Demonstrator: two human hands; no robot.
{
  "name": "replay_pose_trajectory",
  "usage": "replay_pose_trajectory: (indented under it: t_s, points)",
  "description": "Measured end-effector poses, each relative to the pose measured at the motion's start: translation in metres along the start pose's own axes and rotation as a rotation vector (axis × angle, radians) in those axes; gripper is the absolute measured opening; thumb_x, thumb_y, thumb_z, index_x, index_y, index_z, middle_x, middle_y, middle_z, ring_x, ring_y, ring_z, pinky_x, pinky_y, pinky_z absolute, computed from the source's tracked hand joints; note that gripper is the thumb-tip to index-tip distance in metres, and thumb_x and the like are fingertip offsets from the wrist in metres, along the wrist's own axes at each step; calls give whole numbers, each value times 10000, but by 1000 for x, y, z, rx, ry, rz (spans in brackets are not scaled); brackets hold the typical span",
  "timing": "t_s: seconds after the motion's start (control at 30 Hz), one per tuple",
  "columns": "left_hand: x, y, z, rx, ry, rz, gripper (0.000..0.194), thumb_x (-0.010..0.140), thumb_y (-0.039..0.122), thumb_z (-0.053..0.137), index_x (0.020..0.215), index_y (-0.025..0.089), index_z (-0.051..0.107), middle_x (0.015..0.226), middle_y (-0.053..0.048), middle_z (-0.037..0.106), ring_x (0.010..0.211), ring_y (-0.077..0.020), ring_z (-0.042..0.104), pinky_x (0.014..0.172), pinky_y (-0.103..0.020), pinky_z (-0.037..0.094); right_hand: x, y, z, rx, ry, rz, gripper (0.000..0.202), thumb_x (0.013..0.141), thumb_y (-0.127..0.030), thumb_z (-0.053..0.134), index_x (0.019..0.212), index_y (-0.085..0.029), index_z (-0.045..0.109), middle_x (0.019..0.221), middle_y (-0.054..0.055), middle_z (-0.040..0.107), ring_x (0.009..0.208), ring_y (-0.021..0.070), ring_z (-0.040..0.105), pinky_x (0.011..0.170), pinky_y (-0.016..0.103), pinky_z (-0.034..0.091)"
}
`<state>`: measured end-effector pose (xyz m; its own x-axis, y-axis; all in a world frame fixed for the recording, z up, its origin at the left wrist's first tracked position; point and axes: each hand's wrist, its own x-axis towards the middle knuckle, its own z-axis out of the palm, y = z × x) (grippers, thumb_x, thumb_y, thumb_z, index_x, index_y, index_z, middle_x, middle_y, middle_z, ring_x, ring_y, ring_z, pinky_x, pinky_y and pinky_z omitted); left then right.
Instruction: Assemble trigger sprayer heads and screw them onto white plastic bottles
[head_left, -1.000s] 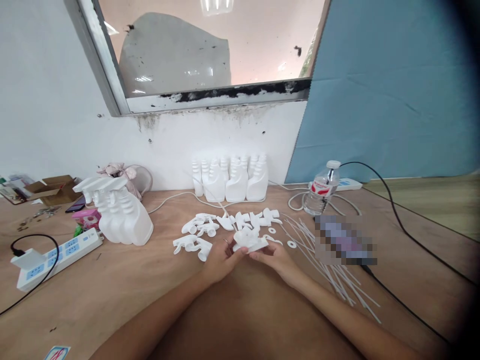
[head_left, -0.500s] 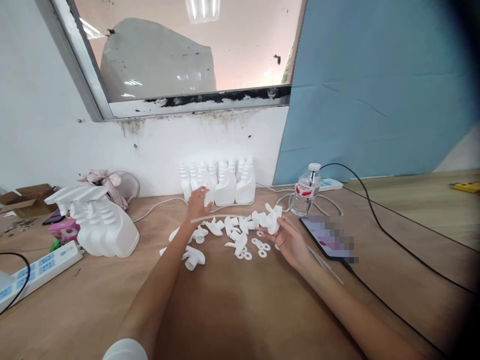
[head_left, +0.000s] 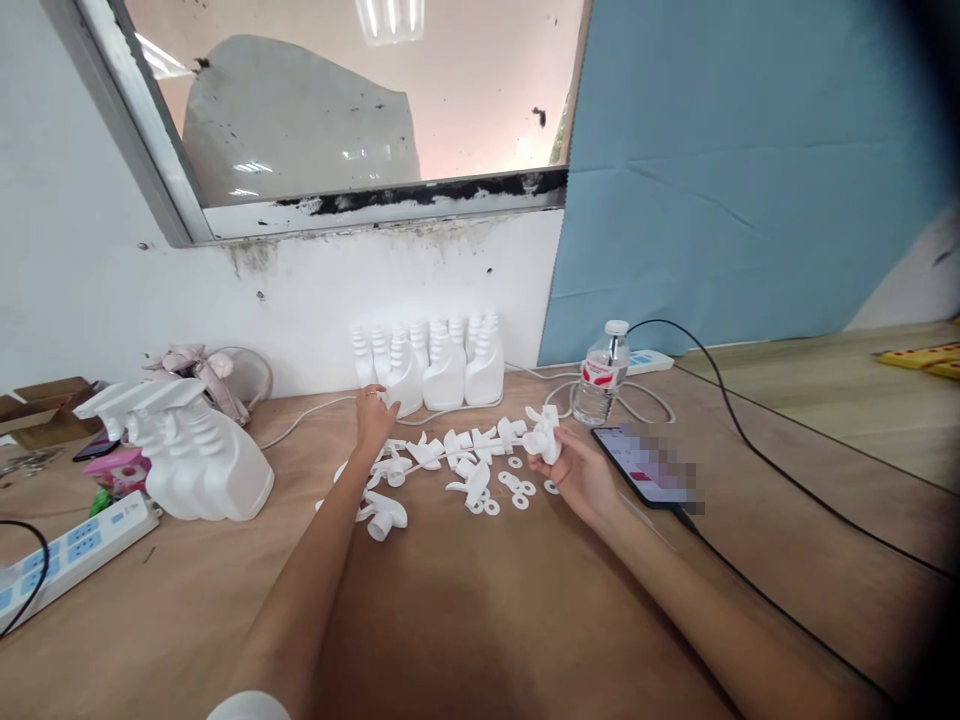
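Note:
My right hand [head_left: 574,472] holds a white spray trigger head [head_left: 543,436] just above the table, with its thin dip tube stretching left. My left hand [head_left: 373,416] reaches forward and touches a white plastic bottle [head_left: 398,372] at the left of a row of empty bottles [head_left: 446,362] standing against the wall. Between my hands lie several loose white trigger heads [head_left: 439,456] and small white washers [head_left: 512,489].
Finished spray bottles [head_left: 196,452] stand at the left by a power strip [head_left: 71,545]. A water bottle [head_left: 599,377], a phone [head_left: 643,464] on a black cable and a cardboard box [head_left: 37,404] also sit on the wooden table [head_left: 480,600].
My left hand let go of the trigger head and reached forward to the bottle row. My right hand carried the trigger head to the right. The view turned rightward.

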<state>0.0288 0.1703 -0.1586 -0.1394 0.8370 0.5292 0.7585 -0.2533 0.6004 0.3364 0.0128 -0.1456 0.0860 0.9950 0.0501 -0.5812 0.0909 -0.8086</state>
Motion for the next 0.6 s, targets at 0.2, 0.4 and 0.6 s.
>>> replay_pose_trajectory:
  t_s: [0.2, 0.4, 0.6]
  points:
    - [20, 0, 7, -13, -53, -66, 760, 690, 310, 756, 1303, 106, 355, 1286, -183, 511, 1191, -279, 515, 995, -371, 403, 1, 3, -1, 34, -9, 7, 146, 736, -278, 673, 805, -207, 566, 823, 9, 692, 673, 171, 637, 575, 307, 542]
    - [24, 1, 12, 6, -73, -126, 625, 699, 274, 738, 1235, 99, 468, 1125, -154, 604, 1094, -278, 584, 943, -388, 431, 2, 2, -4, 45, -12, 11, 138, 726, -257, 669, 820, -207, 581, 857, 13, 703, 653, 161, 638, 599, 311, 553]
    - [11, 21, -26, 47, -18, -34, 401, 734, 234, 696, 1107, 144, 577, 1148, -114, 587, 1069, -231, 582, 943, -351, 432, 4, 1, -8, 64, -6, 12, 145, 704, -242, 676, 812, -192, 594, 792, 24, 702, 665, 187, 659, 648, 354, 570]
